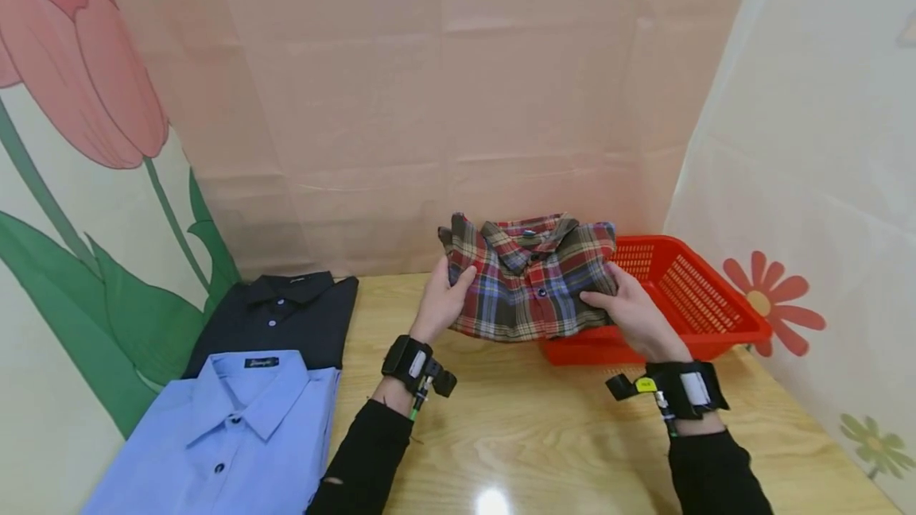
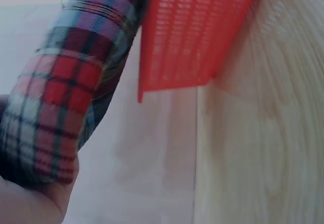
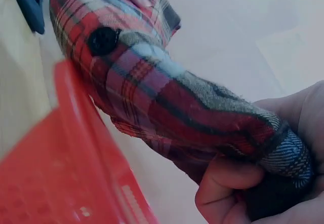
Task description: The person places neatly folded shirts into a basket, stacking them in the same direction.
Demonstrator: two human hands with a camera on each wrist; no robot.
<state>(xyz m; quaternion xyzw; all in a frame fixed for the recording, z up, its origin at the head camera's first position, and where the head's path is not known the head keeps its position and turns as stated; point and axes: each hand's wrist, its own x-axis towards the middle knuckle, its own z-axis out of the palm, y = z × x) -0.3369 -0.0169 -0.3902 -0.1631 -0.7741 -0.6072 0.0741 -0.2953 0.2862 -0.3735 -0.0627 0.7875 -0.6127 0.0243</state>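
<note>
Left hand [image 1: 440, 304] and right hand [image 1: 637, 316] clamping plaid shirt [image 1: 529, 288] at opposite sides. Red basket [image 1: 697, 296] sitting just beside right grip.

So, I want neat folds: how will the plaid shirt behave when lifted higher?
Probably floppy: the plaid shirt bends between the left hand and right hand. Probably light: it looks like cloth. Its folds might loosen, with just the sides held.

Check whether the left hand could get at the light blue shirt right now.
Probably not without letting go: the left hand is holding one side of the plaid shirt. Once freed, likely yes; the light blue shirt lies to its left, with nothing visible standing between.
</note>
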